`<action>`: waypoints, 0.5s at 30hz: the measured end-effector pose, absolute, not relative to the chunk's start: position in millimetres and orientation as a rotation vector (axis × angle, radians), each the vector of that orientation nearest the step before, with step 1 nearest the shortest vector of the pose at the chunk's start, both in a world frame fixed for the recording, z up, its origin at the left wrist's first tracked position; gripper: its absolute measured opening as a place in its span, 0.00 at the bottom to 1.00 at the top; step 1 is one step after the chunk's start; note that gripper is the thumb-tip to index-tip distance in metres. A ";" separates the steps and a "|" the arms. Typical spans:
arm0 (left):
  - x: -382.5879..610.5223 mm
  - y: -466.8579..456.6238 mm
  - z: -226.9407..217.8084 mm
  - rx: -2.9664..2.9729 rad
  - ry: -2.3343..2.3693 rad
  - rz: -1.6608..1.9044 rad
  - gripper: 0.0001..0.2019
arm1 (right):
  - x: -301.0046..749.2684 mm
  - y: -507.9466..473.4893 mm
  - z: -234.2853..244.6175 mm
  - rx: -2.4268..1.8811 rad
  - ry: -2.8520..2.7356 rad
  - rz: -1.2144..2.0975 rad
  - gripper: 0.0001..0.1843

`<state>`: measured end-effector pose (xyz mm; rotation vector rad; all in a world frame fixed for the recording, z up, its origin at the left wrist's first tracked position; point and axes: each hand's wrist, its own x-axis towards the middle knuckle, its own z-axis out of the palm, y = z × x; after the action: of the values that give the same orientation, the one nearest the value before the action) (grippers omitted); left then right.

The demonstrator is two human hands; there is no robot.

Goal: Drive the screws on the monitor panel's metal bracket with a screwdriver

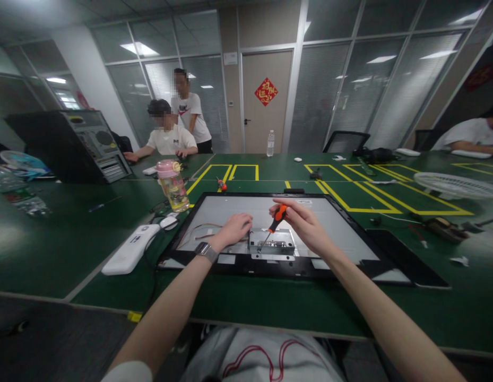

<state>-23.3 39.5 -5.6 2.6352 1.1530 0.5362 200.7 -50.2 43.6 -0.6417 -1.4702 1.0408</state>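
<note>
An orange-and-black screwdriver (278, 216) is gripped in my right hand (304, 223), its shaft slanting down to the left. The tip meets the lower left part of a silver metal bracket (284, 245). This bracket sits near the close edge of a large flat display panel (321, 223), pale grey with a black frame, lying on the table. My left hand (235, 229), with a watch (206, 251) on the wrist, rests at the bracket's upper left corner, fingers bent and partly hidden. Thin cables (198, 232) run across the panel left of that hand.
Left of the panel lie a white power bank (131, 249) and a pink-lidded bottle (173, 185). A black computer case (77, 143) stands farther left. Beyond the panel are a small red-tipped item (222, 185) and a water bottle (270, 144). Other people sit and stand around the table.
</note>
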 end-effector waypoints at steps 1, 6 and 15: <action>-23.4 39.3 -5.3 2.639 1.148 0.534 0.11 | 201.5 -50.5 44.1 -0.648 -1.480 1.033 0.16; -24.0 39.2 -5.1 2.633 1.123 0.543 0.12 | 201.9 -52.9 45.6 -0.750 -1.513 0.930 0.14; -23.8 39.6 -6.8 2.633 1.146 0.559 0.12 | 200.0 -53.1 46.7 -0.657 -1.497 1.047 0.14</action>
<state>-23.8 39.6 -6.8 2.6328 1.1463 0.5592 200.0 -53.1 46.7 -0.6570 -1.4967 1.0466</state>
